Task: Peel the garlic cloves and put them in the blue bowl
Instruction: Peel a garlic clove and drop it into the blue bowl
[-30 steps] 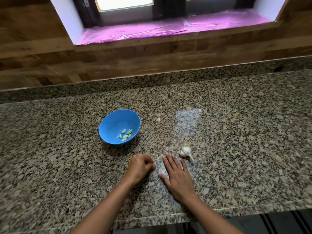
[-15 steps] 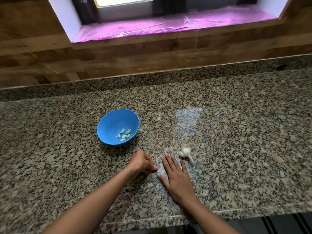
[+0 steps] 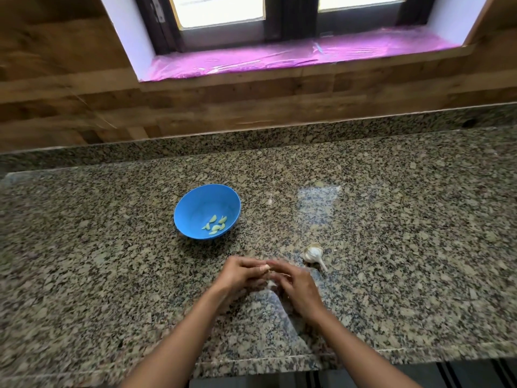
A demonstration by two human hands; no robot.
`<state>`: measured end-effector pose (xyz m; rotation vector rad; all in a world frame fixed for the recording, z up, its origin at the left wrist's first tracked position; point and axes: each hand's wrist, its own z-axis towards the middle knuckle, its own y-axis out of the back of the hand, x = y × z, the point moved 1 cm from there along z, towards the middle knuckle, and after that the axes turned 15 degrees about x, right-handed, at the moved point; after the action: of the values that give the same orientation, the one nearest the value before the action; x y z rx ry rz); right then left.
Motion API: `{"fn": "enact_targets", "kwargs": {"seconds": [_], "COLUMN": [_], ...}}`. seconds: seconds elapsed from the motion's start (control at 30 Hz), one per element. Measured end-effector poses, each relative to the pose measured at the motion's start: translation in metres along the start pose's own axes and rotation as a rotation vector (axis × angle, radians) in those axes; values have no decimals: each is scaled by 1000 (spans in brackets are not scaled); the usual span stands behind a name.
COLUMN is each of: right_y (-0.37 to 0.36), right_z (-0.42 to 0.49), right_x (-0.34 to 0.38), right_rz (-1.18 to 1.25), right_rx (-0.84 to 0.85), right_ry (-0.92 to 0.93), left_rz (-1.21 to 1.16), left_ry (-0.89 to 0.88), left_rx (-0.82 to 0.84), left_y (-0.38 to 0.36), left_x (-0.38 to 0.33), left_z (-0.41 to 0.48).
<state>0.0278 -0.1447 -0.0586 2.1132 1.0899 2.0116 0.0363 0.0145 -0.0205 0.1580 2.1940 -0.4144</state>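
Head view: clove worked between both hands

A small pale garlic clove (image 3: pixel 270 284) is glimpsed between the left hand (image 3: pixel 240 275) and right hand (image 3: pixel 296 287), whose curled fingertips meet over it; the exact grip is blurred. Peeled cloves (image 3: pixel 214 226) are seen in the round blue plastic bowl (image 3: pixel 195 203), near on the left. A white garlic bulb (image 3: pixel 313 253) is left beside on the speckled granite counter (image 3: pixel 405 233). If pinched too lightly, the clove could be dropped.

blue bowl (image 3: pixel 195 208), pale green peeled cloves (image 3: pixel 214 226), white garlic bulb (image 3: pixel 313 253), speckled brown-black granite counter (image 3: pixel 405 233), magenta film on sill (image 3: pixel 279 56)
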Motion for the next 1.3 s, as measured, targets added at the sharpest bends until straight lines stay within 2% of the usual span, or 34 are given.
{"fn": "enact_targets", "kwargs": {"seconds": [0.1, 0.17, 0.33, 0.5, 0.57, 0.7, 0.8, 0.93, 1.07, 1.17, 1.3], "right_y": [4, 4, 5, 14, 17, 26, 29, 28, 26, 30, 37], "right_z": [7, 12, 33, 40, 41, 34, 26, 24, 22, 18, 13], "right_x": [4, 10, 7, 15, 16, 21, 26, 32, 33, 32, 32], "right_rz": [115, 165, 129, -208, -153, 432, 674, 754, 722, 698, 657], "right_rx": [-82, -72, 70, 91, 115, 220, 278, 246, 184, 188, 257], "right_ry": [-16, -52, -67, -69, -94, -116, -213, -233, -284, -282, -223], "left_rz": [-125, -89, 383, 767, 749, 450, 240, 87, 455, 627, 392], "left_ry": [-40, -84, -314, -339, -347, -331, -297, -307, -443, -448, -404], "left_rx": [-66, -148, -322, -422, -344, -60, 11, -125, -231, -171, -8], "left_y": [-6, -6, -2, 1, 4, 12, 9, 5, 0, 2, 9], "left_x": [7, 13, 13, 0, -5, -9, -7, -2, -3, 0, 0], "left_z": [-1, 3, 22, 27, 28, 29, 28, 33, 27, 21, 20]}}
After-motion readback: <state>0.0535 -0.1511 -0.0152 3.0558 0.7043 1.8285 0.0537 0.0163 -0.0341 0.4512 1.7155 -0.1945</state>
